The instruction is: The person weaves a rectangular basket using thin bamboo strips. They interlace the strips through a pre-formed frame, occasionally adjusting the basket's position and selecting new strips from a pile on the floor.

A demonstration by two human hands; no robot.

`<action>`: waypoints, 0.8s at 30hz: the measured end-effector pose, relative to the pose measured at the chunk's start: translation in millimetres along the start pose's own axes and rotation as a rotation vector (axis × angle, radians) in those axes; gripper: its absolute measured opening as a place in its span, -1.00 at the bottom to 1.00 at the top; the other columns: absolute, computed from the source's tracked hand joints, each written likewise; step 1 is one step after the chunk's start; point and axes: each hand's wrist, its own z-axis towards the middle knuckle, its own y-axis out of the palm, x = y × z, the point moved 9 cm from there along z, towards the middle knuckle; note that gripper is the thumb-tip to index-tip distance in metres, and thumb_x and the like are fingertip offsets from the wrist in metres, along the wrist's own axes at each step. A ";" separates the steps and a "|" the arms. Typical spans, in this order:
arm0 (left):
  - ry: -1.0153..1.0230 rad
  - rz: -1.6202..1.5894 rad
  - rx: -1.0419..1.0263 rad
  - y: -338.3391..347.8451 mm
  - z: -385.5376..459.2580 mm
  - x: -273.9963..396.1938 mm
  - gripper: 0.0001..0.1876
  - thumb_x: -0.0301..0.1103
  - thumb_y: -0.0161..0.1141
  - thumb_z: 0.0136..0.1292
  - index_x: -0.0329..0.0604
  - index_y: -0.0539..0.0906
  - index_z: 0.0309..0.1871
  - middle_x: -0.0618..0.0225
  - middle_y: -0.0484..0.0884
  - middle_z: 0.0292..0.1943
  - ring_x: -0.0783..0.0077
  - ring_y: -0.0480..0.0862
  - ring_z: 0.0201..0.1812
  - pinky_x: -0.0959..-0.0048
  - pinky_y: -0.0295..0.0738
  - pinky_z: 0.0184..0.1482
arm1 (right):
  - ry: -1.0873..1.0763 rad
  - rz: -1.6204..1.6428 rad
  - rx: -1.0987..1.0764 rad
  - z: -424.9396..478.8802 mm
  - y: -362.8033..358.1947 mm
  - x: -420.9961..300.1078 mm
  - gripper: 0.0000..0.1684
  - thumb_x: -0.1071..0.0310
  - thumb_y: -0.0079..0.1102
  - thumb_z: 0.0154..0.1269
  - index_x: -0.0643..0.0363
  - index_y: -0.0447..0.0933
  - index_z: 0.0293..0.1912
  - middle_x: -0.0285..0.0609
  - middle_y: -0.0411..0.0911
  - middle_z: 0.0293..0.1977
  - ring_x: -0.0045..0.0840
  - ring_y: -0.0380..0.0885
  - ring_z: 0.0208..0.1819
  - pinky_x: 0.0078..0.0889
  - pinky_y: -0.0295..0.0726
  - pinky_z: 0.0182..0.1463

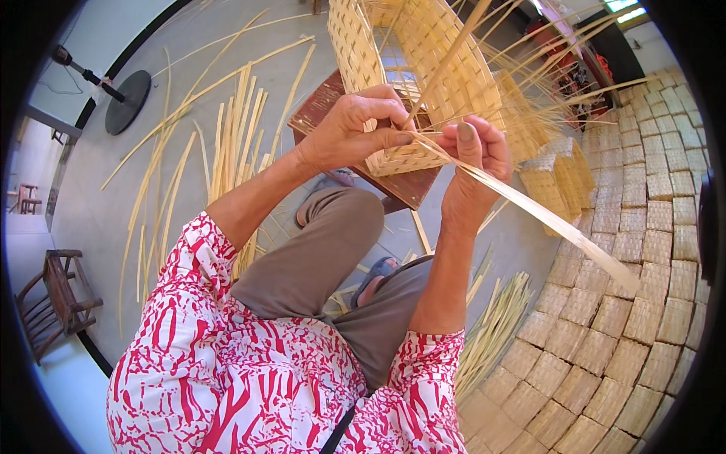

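A woven basket of pale bamboo strips (459,68) rests on a worn red wooden stool (317,108) in front of me, its unwoven strip ends sticking out at the upper right. Over the basket's near end, my left hand (363,122) pinches strips between thumb and fingers. Close beside it on the right, my right hand (476,153) has its thumb raised and fingers curled, with a flat bamboo strip (533,207) between the hands. That strip widens and runs out past my right hand to the lower right. Its exact hold in my right fingers is partly hidden.
Loose bamboo strips (227,142) lie on the floor at the left, and a greenish bundle (493,329) at the lower right. Stacked woven pieces (612,318) line the right side. A wooden chair (62,301) and a round black stand base (129,102) are at the left.
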 end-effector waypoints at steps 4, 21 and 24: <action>-0.080 0.018 0.001 0.4 0.2 -5.8 -0.92 -0.50 0.40 0.30 -0.27 0.73 -0.19 0.38 0.56 -0.22 0.50 0.58 -0.15 0.51 0.47 -0.09 | 0.024 -0.099 -0.030 -2.1 3.9 2.3 -0.66 0.45 0.45 0.33 0.32 0.65 0.07 -0.38 0.59 -0.43 -0.84 0.47 -0.44 -0.78 0.41 -0.36; -0.093 0.051 0.033 -1.5 3.0 -3.4 -0.91 -0.49 0.43 0.26 -0.25 0.72 -0.23 0.41 0.55 -0.28 0.51 0.56 -0.20 0.51 0.46 -0.13 | -0.042 0.005 0.302 6.4 -37.3 1.2 -0.81 0.30 0.14 0.55 0.23 0.53 -0.18 -0.27 0.56 -0.30 -0.70 0.50 -0.27 -0.57 0.53 -0.08; -0.086 0.046 0.048 -3.3 -0.7 -10.0 -0.90 -0.47 0.43 0.27 -0.25 0.73 -0.23 0.43 0.53 -0.28 0.53 0.54 -0.21 0.53 0.44 -0.15 | 0.054 0.025 0.185 9.2 -29.2 3.3 -0.87 0.35 0.19 0.49 0.22 0.52 -0.14 -0.35 0.53 -0.31 -0.75 0.46 -0.28 -0.59 0.51 -0.12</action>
